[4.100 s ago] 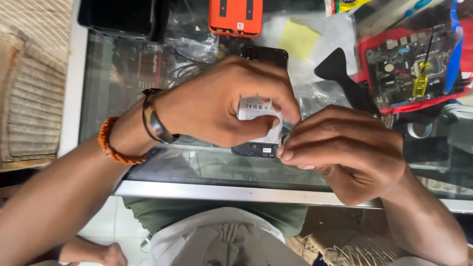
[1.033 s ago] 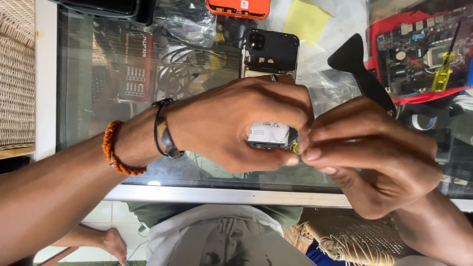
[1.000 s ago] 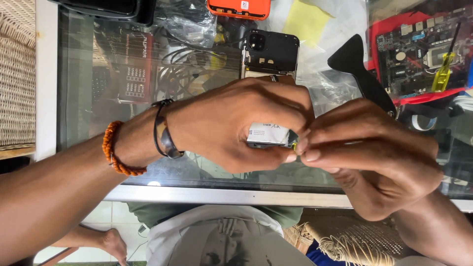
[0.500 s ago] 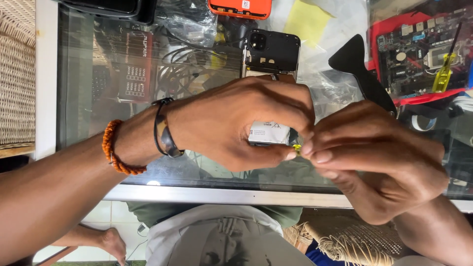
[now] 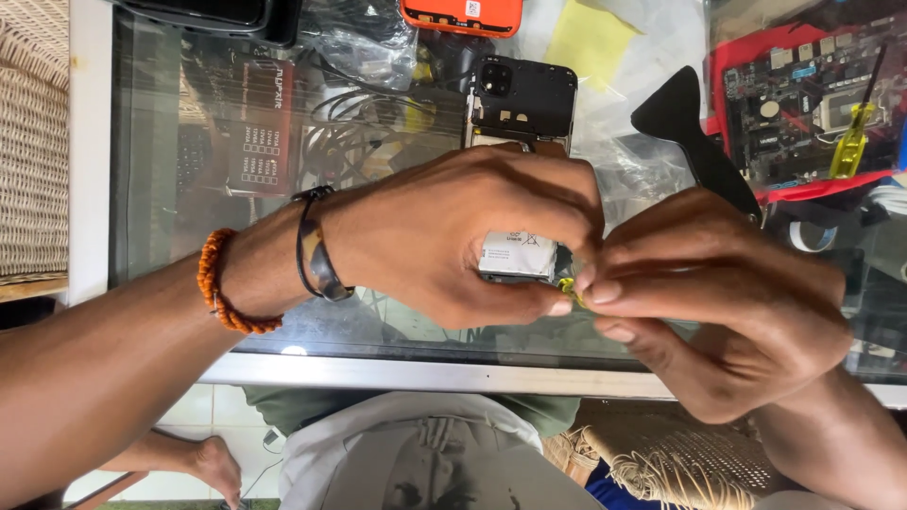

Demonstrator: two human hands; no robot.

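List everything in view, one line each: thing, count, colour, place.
small battery-like block: one, silver-white, gripped in left hand
tab: one, yellow-green, pinched at the block's right end
phone body: one, black, back open, on glass behind the hands
glass table: one, clear, white-framed
orange device: one, top edge
yellow sheet: one, top centre
black pry tool: one, right of phone
circuit board: one, in red tray, top right
yellow-handled tool: one, on board
bead bracelet: one, orange, left wrist
left hand: holds block
right hand: pinches tab
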